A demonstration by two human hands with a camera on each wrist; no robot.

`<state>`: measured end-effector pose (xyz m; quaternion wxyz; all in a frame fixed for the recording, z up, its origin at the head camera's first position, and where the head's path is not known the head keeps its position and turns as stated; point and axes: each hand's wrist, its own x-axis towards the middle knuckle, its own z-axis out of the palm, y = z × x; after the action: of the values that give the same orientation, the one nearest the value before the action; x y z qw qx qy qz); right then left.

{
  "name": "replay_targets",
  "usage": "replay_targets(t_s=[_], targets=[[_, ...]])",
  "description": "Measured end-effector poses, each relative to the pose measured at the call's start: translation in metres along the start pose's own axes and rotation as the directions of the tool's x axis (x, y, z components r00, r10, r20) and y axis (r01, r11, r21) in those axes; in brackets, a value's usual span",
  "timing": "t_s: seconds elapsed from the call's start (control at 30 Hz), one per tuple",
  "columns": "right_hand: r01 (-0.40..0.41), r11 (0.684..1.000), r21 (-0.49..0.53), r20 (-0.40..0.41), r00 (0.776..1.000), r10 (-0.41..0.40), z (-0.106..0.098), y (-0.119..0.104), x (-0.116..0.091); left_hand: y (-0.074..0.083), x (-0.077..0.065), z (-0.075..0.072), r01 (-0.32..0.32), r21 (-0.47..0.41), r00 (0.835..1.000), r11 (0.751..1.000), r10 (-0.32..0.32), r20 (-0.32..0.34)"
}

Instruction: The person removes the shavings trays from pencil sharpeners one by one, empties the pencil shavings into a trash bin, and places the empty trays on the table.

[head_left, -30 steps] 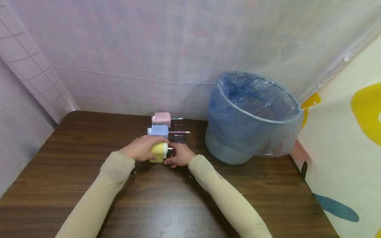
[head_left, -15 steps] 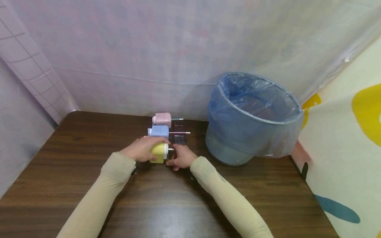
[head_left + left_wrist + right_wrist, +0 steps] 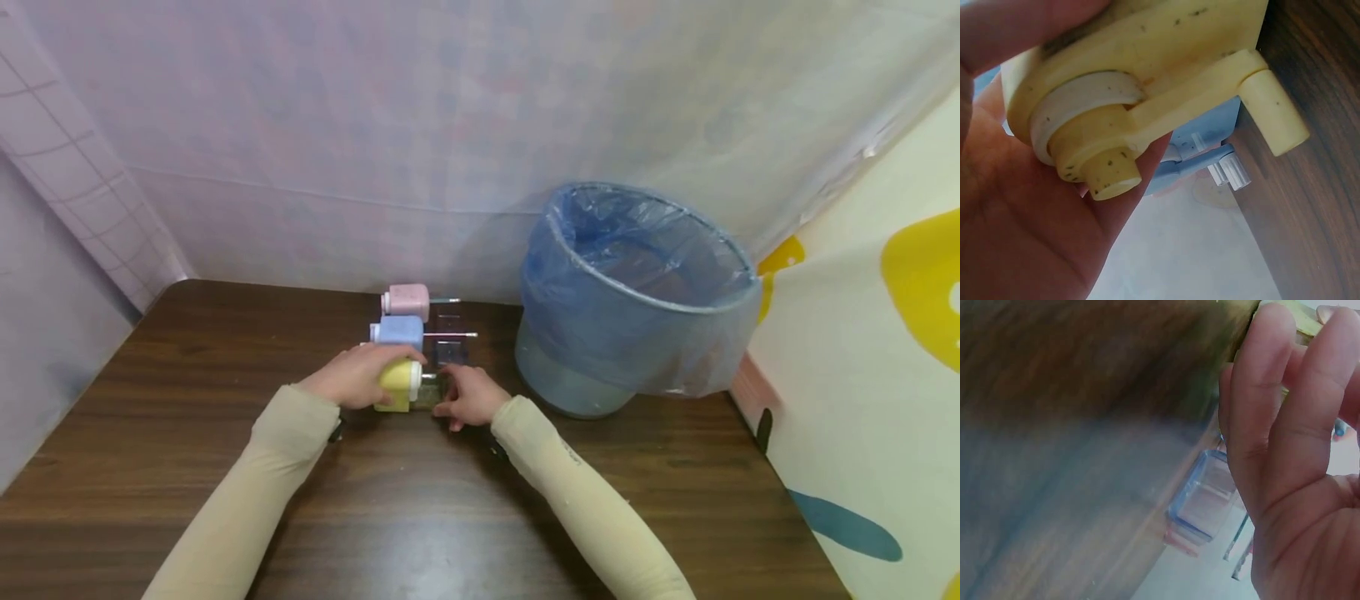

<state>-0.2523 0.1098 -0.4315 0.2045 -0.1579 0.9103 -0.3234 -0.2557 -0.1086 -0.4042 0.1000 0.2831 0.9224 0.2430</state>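
A yellow hand-crank pencil sharpener sits on the table, its crank facing the left wrist camera. My left hand grips its body from above, thumb on the near side. A clear shavings drawer with dark contents sticks out to the right of the sharpener. My right hand pinches the drawer's outer end, its fingers partly hiding it; in the right wrist view the fingers cover most of it. A short silvery stick end shows above the drawer. Behind stands a blue sharpener.
A pink sharpener stands farthest back by the wall. Pencils stick out of the blue and pink ones, with a clear drawer extending from the blue one. To the right is a bin lined with a blue bag.
My right hand has moved right, away from the yellow sharpener, and more of the clear drawer shows between them. The left hand keeps its grip in about the same place.
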Motion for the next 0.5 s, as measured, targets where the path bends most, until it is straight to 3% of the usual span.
replay_targets(t_s=[0.33,0.5], targets=[[0.004,0.994,-0.110,-0.041,0.999,-0.008,-0.011,0.005,-0.015,0.000,-0.001,0.000,0.016,-0.012,1.000,1.000,-0.016,0.007],[-0.002,0.993,-0.116,-0.048,0.999,-0.003,-0.020,0.007,-0.022,-0.003,-0.001,0.001,0.026,0.001,1.000,1.000,-0.025,-0.009]])
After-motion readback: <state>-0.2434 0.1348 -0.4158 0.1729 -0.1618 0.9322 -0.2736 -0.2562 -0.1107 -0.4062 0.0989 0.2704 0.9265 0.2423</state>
